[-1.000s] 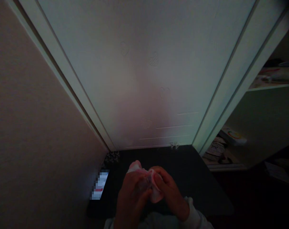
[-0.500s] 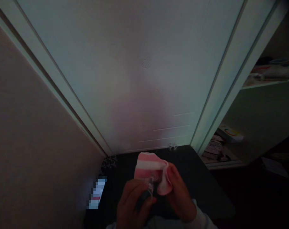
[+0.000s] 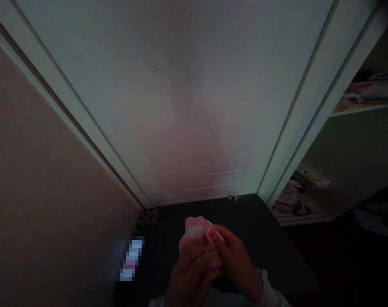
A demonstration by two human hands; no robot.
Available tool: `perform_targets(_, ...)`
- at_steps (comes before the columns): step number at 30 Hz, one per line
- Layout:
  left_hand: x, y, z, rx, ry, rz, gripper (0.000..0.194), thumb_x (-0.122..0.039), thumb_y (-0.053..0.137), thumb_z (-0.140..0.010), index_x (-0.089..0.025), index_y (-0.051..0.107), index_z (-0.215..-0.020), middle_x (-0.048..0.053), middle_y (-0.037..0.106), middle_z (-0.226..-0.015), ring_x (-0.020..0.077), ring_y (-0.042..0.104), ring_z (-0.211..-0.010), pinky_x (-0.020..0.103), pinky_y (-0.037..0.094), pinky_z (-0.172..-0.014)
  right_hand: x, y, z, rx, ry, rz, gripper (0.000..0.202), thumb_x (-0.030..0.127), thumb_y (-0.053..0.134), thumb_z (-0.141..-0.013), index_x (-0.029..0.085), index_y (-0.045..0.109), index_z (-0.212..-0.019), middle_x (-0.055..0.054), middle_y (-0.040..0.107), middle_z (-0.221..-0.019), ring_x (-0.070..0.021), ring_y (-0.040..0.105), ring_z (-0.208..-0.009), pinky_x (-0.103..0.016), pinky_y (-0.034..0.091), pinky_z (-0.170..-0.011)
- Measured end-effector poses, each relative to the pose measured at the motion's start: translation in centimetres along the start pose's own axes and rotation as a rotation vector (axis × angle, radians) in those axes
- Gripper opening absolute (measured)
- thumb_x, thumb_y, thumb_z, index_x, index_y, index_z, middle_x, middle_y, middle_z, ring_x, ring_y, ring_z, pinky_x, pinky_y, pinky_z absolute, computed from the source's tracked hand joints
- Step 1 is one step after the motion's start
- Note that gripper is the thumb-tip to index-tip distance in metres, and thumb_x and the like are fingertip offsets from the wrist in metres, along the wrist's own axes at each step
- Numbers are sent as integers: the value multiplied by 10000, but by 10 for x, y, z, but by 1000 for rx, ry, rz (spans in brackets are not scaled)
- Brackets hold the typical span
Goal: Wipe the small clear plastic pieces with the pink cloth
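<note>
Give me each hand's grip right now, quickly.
Left hand: closed on a small clear object, mostly hidden.
Right hand: closed, holding the pink-and-white cloth.

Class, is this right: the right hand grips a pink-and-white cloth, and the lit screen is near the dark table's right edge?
No: the head view shows the lit screen near the dark table's left edge. The right hand does grip the cloth.

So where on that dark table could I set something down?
The black tabletop looks bare right of the right hand, toward the right edge. The left side is crowded: a glowing rectangular screen and clear glassy pieces.
</note>
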State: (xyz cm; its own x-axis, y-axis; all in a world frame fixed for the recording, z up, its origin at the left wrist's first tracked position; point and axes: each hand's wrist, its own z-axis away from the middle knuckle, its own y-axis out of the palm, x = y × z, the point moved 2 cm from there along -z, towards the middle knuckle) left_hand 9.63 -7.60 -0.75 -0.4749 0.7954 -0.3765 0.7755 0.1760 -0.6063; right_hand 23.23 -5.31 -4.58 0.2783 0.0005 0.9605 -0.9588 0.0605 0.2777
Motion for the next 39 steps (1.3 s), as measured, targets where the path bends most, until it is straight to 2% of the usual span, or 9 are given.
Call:
perform_targets(6,0,1,1,88,-35,-8,231,-162,608,-832,-204,567,-1055,87,670,-945,199,657,-891,261,568,-765,0,1,-2,-15,-24,119,340,493,608,-774,190,718,-884,-64,728,-813,-230,632,-719,-308,509,-632)
perform_targets(14,1,1,-2,63,-122,50,222,-159,653,-779,-216,611,-990,57,667,-871,185,650,-780,248,565,-680,-2,1,-1,-55,-30,182,343,501,613,-762,180,697,-847,-68,707,-777,-226,616,-687,-308,494,-611)
perform_targets(18,2,0,-2,55,-224,103,292,-169,666,-743,-225,598,-1022,58,680,-912,204,650,-809,283,559,-697,-3,3,-1,-85,-8,141,343,504,669,-702,179,695,-810,-51,686,-725,-213,594,-645,-292,484,-565)
perform_targets(21,3,-3,-4,48,-332,131,233,-194,663,-736,-232,619,-961,39,694,-889,204,654,-796,284,548,-696,-4,4,0,-89,12,92,322,491,686,-692,184,680,-790,-29,659,-695,-190,571,-617,-272,468,-542)
perform_targets(25,8,-4,-4,33,-532,183,98,-243,617,-777,-216,653,-864,18,690,-777,175,646,-670,256,536,-611,-8,7,1,-36,72,-35,309,491,674,-714,186,658,-759,4,612,-644,-153,534,-559,-247,431,-501)
perform_targets(27,11,-2,-1,25,-638,250,117,-290,607,-793,-202,664,-843,26,694,-754,181,650,-664,260,537,-601,-11,9,1,2,101,-113,304,483,680,-717,184,653,-758,6,615,-654,-148,538,-565,-245,430,-510)
perform_targets(32,23,1,12,-219,-920,470,373,-431,643,-761,-159,653,-1017,107,701,-1039,255,662,-945,325,536,-798,-13,7,-1,-10,122,-223,319,490,656,-746,180,641,-821,-14,637,-703,-182,583,-646,-280,466,-587)
perform_targets(36,28,2,16,-166,-942,543,427,-400,638,-776,-177,597,-1137,111,658,-1167,263,625,-1049,347,514,-861,-9,-2,-3,-132,30,-208,310,500,615,-777,201,610,-858,-16,617,-775,-191,568,-703,-287,470,-633)
perform_targets(39,26,1,14,-146,-903,496,387,-322,630,-778,-178,555,-1129,86,713,-1011,228,675,-917,332,535,-797,-5,-3,0,-137,-9,-159,290,499,587,-802,215,596,-864,-6,591,-782,-183,550,-719,-271,457,-641)
